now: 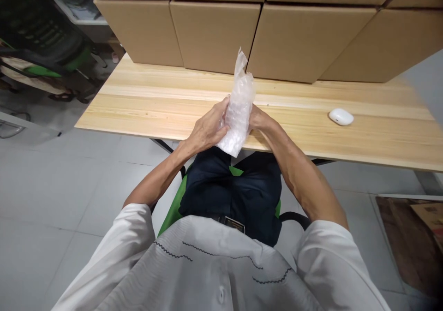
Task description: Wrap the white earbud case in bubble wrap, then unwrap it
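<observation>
Bubble wrap (238, 110) lay between the left hand (207, 125) and right hand (255, 118), above the near edge of the worktop (148, 101), its long axis pointing forward to cartons (212, 34) closing off the far side. The left hand gripped its left flank; the right hand's hold, mostly hidden, couldn't be told. A white case (341, 116) sat well apart, rightward.

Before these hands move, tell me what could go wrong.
The bubble wrap, gripped by the left hand, has its lower end at the near edge of the table; a slip might drop it into the lap. The white case lies to the right of the right hand; a wide sweep could knock it.
</observation>
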The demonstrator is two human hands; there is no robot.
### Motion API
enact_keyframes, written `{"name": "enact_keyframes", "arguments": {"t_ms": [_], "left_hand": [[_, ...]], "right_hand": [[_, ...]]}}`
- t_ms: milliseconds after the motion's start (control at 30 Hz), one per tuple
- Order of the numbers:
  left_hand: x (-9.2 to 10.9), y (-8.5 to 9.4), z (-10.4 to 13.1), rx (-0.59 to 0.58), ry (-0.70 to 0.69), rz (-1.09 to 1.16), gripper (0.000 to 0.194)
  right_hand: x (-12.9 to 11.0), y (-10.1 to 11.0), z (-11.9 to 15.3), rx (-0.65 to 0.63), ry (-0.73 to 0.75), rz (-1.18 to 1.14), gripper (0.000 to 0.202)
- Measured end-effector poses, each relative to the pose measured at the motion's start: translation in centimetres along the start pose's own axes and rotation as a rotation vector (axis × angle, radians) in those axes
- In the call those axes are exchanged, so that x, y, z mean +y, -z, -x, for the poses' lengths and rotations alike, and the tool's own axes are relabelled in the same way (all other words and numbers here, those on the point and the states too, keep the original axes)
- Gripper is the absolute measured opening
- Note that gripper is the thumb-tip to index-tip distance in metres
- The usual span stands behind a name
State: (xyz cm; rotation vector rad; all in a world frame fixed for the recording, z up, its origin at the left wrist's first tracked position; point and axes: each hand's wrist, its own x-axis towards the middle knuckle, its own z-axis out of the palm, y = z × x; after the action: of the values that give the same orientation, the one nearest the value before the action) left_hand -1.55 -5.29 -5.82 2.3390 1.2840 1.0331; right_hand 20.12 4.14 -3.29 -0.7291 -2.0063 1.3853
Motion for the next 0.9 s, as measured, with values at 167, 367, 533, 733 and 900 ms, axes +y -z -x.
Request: {"name": "enact_keyframes", "arguments": {"t_ms": [167, 367, 533, 733, 900], "left_hand": [[-0.4, 0.6, -0.8, -0.077, 0.131, -0.022, 0.102], [-2.0, -0.1, -1.2, -0.06, 0.157, 0.016, 0.107], [-2.6, -0.6, -1.3, -0.069, 0.196, 0.056, 0.105], [-2.5, -0.8, -1.2, -0.038, 0.178, 0.088, 0.097], [-2.9, -1.3, -1.1, 0.01, 0.123, 0.132, 0.093]], "right_hand": [[0.1, -0.5, -0.1, 0.045, 0.002, -0.073, 0.062], [-1.1, -0.7, 0.6, 0.111, -0.053, -0.137, 0.05], [-0.9, -0.7, 0.7, 0.106, -0.088, -0.158, 0.043], [-0.2, -0.8, 1.1, 0.14, -0.101, -0.136, 0.035], [0.9, -0.3, 1.5, 0.279, -0.075, -0.094, 0.048]]}}
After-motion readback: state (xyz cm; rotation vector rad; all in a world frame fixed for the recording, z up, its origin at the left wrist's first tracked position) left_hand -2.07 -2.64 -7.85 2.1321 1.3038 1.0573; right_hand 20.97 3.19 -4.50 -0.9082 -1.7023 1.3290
